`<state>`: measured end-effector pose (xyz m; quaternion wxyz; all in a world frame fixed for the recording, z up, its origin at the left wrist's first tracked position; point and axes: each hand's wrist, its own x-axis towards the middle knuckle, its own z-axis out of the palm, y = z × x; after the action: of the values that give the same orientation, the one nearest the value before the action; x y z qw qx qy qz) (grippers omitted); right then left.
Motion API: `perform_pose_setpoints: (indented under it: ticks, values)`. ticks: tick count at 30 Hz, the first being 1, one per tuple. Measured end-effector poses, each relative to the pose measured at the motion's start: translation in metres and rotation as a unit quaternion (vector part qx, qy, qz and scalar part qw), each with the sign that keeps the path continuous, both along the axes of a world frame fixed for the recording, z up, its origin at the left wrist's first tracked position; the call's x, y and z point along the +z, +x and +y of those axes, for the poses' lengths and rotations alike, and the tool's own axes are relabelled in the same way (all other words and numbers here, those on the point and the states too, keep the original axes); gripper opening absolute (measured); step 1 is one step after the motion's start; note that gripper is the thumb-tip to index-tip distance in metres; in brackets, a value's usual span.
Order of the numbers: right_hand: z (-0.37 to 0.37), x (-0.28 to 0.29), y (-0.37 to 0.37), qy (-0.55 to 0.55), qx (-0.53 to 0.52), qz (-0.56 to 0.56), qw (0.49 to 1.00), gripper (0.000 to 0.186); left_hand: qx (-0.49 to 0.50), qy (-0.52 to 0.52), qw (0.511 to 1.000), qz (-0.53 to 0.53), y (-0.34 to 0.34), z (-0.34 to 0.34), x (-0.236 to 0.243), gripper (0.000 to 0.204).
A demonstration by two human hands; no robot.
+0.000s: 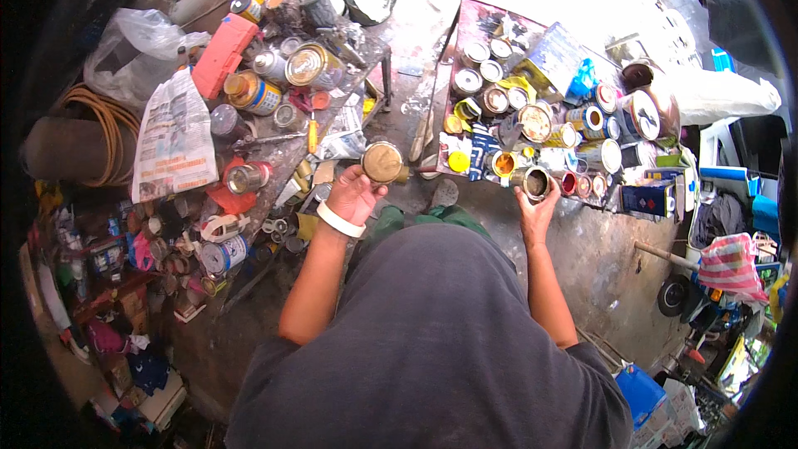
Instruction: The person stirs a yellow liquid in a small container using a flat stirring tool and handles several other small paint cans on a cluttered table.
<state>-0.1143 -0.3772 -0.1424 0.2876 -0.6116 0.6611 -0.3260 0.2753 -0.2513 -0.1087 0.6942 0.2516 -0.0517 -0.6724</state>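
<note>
In my left hand [352,195], which wears a white band at the wrist, is a small can with a tan-brown round top [383,162]. It is held up in front of me, with fingers along its lower edge. My right hand [536,212] grips a small open paint can [534,182] with a dark inside, thumb and fingers around its side. That can is at the near edge of a low paint-stained table [465,25]. Beside it stand an open can with orange paint [504,163] and a can with dark red paint [568,183].
Many paint cans crowd both tables. On the left are a newspaper sheet [175,140], a salmon-coloured box [224,55], a yellow-handled screwdriver [312,135] and a large can [313,65]. A square tin [553,58] and a blue plastic bag [583,79] sit on the right table.
</note>
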Motion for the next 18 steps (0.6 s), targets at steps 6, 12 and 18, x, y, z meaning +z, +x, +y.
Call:
perform_pose_setpoints:
  ticks: [6,12,18]
  values:
    - [-0.013,0.059,0.095,-0.011,0.195,-0.034,0.980,0.082,-0.001,-0.010,0.996,-0.092,0.013,0.008,0.017,0.012]
    - [-0.005,0.080,0.193,0.060,0.375,-0.050,0.924,0.084,-0.128,0.047,0.859,-0.493,0.039,-0.017,0.088,0.012]
    - [0.003,0.077,0.218,-0.005,0.444,-0.027,0.895,0.084,-0.111,-0.120,0.522,-0.837,0.032,-0.044,0.118,0.013]
